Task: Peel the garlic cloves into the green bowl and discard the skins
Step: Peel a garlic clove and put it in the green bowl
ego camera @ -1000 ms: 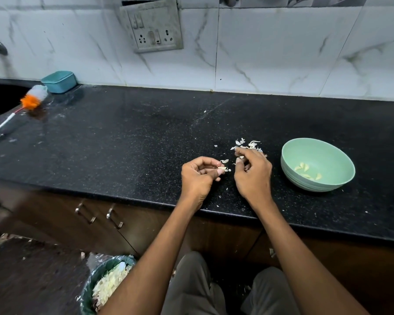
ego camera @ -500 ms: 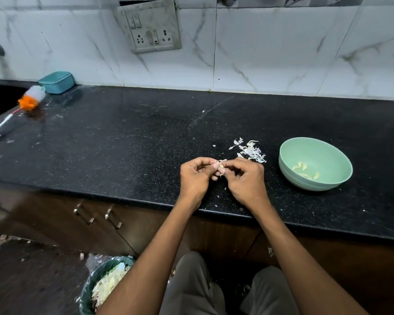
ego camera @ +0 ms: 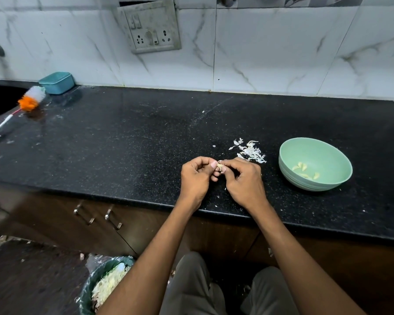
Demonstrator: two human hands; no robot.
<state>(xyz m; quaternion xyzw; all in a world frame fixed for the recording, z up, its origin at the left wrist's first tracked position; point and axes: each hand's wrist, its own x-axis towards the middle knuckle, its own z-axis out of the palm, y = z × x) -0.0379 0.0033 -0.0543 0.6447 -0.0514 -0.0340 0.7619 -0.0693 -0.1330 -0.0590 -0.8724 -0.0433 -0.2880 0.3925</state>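
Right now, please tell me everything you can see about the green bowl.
The green bowl is round, pale mint, smooth and matte like plastic, with faint ridges around its outer wall. It stands upright on the black countertop, right of both hands, untouched by them. A few peeled garlic cloves lie inside. The pile of garlic skins lies apart, to its left.

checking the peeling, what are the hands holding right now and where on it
Both hands, left hand and right hand, pinch one garlic clove between their fingertips; which part cannot be told.
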